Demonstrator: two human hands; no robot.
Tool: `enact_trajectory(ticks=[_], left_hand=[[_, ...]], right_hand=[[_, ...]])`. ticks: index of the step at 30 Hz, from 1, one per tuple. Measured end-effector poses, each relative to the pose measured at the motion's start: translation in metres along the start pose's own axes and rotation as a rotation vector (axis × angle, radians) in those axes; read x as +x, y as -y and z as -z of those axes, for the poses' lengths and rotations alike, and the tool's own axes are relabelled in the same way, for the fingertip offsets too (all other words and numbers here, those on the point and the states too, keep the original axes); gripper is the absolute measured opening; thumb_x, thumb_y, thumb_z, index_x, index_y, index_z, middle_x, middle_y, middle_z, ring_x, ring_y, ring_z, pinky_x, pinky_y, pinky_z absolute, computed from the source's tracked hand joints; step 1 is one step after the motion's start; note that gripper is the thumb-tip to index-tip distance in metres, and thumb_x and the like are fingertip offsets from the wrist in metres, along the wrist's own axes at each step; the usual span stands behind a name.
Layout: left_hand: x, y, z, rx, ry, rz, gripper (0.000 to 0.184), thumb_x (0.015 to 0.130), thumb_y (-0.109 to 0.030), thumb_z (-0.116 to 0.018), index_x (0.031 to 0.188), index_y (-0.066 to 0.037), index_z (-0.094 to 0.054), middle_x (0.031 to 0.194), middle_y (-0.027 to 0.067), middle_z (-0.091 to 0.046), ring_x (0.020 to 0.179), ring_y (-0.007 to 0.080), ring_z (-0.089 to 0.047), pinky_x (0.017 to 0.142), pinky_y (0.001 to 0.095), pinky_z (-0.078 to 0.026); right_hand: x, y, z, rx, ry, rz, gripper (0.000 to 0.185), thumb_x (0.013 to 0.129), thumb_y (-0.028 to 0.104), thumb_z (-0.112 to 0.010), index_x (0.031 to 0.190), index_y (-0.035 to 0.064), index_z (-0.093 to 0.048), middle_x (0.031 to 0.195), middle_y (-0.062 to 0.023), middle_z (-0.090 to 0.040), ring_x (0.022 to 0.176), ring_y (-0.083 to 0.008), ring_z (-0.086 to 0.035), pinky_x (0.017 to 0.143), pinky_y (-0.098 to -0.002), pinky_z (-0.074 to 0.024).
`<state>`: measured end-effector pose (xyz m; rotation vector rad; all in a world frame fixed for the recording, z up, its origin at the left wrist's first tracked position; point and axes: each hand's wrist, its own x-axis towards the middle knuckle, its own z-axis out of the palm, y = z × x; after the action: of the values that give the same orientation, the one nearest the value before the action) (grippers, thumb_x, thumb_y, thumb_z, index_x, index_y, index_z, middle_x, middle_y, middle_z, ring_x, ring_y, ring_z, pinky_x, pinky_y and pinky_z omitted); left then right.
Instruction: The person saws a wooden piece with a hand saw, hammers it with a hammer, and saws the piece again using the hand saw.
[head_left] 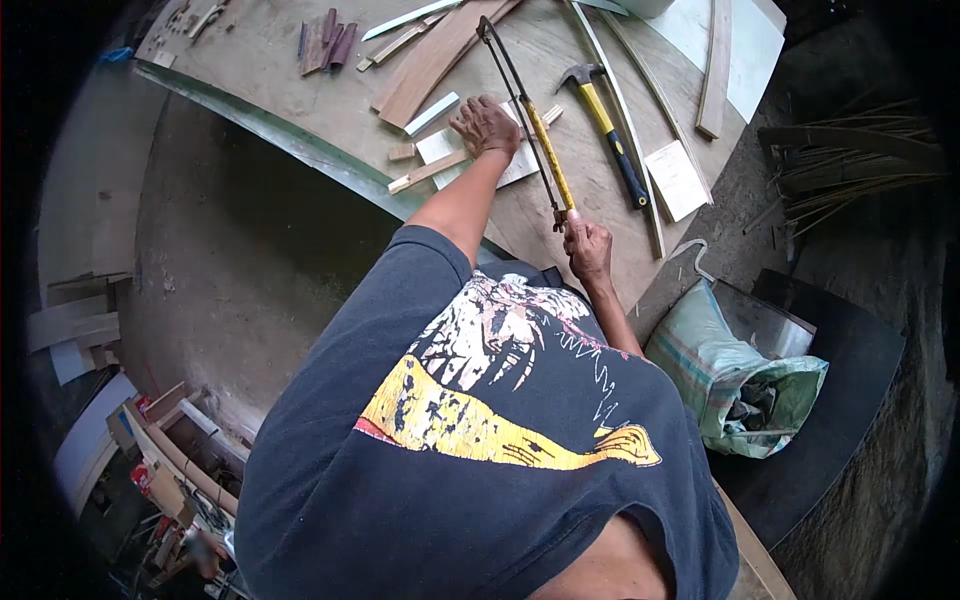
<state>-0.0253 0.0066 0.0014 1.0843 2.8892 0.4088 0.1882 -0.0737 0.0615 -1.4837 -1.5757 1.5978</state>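
Note:
My right hand [588, 247] is closed round the near end of a hacksaw [549, 155] with a yellow frame. Its narrow dark blade side crosses a thin wooden strip [430, 176] just right of my left hand [487, 127]. That left hand bears down over the strip, its fingers curled across it; the exact grip underneath is hidden. Beneath the strip lies a pale flat board [522, 165]. A small wood block [402, 152] and a white-edged stick [432, 114] lie left of the left hand.
A claw hammer [610, 135] lies right of the saw on the wooden tabletop [280, 100]. Long strips, a brown plank [430, 70], a square pale piece [677, 180] and dark reddish pieces [328, 42] surround the work. A woven sack [715, 350] stands on the floor at right.

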Motion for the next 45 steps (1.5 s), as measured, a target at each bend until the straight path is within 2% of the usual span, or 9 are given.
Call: enact_trajectory(ticks=[8, 21, 23, 26, 33, 36, 39, 41, 45], left_hand=[[0.001, 0.000, -0.002, -0.030, -0.003, 0.014, 0.028, 0.073, -0.018, -0.047, 0.098, -0.007, -0.052, 0.103, 0.0095, -0.051, 0.103, 0.0227, -0.045, 0.093, 0.0449, -0.021], [0.000, 0.000, -0.001, -0.026, -0.031, 0.011, 0.029, 0.070, -0.018, -0.049, 0.097, -0.007, -0.052, 0.100, 0.0091, -0.052, 0.100, 0.0231, -0.046, 0.091, 0.0445, -0.022], [0.000, 0.000, -0.002, -0.048, -0.033, 0.007, 0.031, 0.070, -0.018, -0.050, 0.098, -0.007, -0.052, 0.100, 0.0090, -0.051, 0.100, 0.0233, -0.046, 0.091, 0.0445, -0.022], [-0.001, -0.001, 0.002, -0.036, -0.018, 0.004, 0.031, 0.069, -0.018, -0.050, 0.098, -0.007, -0.052, 0.101, 0.0091, -0.051, 0.100, 0.0235, -0.045, 0.090, 0.0443, -0.023], [0.000, 0.000, 0.002, -0.051, 0.002, 0.015, 0.031, 0.069, -0.018, -0.051, 0.098, -0.007, -0.052, 0.102, 0.0094, -0.051, 0.101, 0.0237, -0.045, 0.091, 0.0436, -0.023], [0.000, 0.001, 0.002, -0.029, 0.012, 0.005, 0.027, 0.075, -0.023, -0.047, 0.096, -0.008, -0.052, 0.104, 0.0108, -0.050, 0.103, 0.0251, -0.045, 0.088, 0.0453, -0.024], [-0.001, 0.000, 0.002, -0.020, 0.009, -0.002, 0.026, 0.075, -0.022, -0.046, 0.096, -0.008, -0.052, 0.104, 0.0111, -0.050, 0.103, 0.0250, -0.045, 0.088, 0.0448, -0.024], [0.000, 0.001, 0.001, -0.042, 0.000, -0.005, 0.026, 0.075, -0.021, -0.045, 0.096, -0.008, -0.052, 0.104, 0.0106, -0.050, 0.102, 0.0245, -0.045, 0.087, 0.0442, -0.024], [0.000, 0.001, -0.001, -0.034, -0.027, 0.006, 0.029, 0.070, -0.019, -0.049, 0.096, -0.007, -0.053, 0.100, 0.0096, -0.052, 0.100, 0.0235, -0.046, 0.091, 0.0437, -0.023]], right_hand=[[-0.003, 0.000, 0.000, 0.000, -0.010, 0.002, 0.042, 0.086, 0.035, -0.050, 0.061, 0.0023, -0.056, 0.047, 0.0013, -0.044, 0.042, -0.0060, -0.041, 0.040, -0.0237, -0.0321], [-0.008, 0.001, 0.001, 0.033, -0.032, 0.034, 0.042, 0.088, 0.029, -0.049, 0.057, 0.0019, -0.051, 0.045, 0.0003, -0.042, 0.039, -0.0061, -0.039, 0.037, -0.0228, -0.0286], [-0.007, -0.003, 0.003, 0.007, -0.012, 0.007, 0.039, 0.086, 0.033, -0.052, 0.065, 0.0008, -0.059, 0.049, 0.0013, -0.047, 0.044, -0.0056, -0.042, 0.041, -0.0225, -0.0331], [-0.008, 0.006, 0.004, -0.030, -0.007, -0.003, 0.040, 0.086, 0.034, -0.052, 0.065, 0.0007, -0.059, 0.049, 0.0009, -0.046, 0.044, -0.0059, -0.042, 0.042, -0.0228, -0.0332], [-0.005, 0.000, -0.002, -0.067, -0.053, 0.087, 0.040, 0.088, 0.027, -0.049, 0.057, 0.0019, -0.053, 0.046, 0.0010, -0.043, 0.040, -0.0060, -0.039, 0.038, -0.0225, -0.0299], [-0.005, 0.001, -0.002, -0.072, -0.057, 0.089, 0.039, 0.088, 0.027, -0.050, 0.058, 0.0020, -0.054, 0.047, 0.0012, -0.044, 0.041, -0.0055, -0.039, 0.038, -0.0221, -0.0301], [-0.005, -0.001, 0.000, -0.155, -0.066, 0.117, 0.038, 0.088, 0.027, -0.050, 0.059, 0.0022, -0.054, 0.047, 0.0014, -0.044, 0.041, -0.0052, -0.040, 0.038, -0.0219, -0.0303], [-0.006, -0.001, 0.002, -0.257, -0.074, 0.076, 0.043, 0.085, 0.034, -0.051, 0.061, -0.0010, -0.057, 0.048, -0.0018, -0.047, 0.044, -0.0092, -0.044, 0.043, -0.0272, -0.0345], [-0.009, 0.009, 0.001, -0.084, -0.058, 0.012, 0.041, 0.088, 0.031, -0.050, 0.058, 0.0021, -0.053, 0.046, -0.0001, -0.043, 0.041, -0.0065, -0.040, 0.038, -0.0223, -0.0301]])
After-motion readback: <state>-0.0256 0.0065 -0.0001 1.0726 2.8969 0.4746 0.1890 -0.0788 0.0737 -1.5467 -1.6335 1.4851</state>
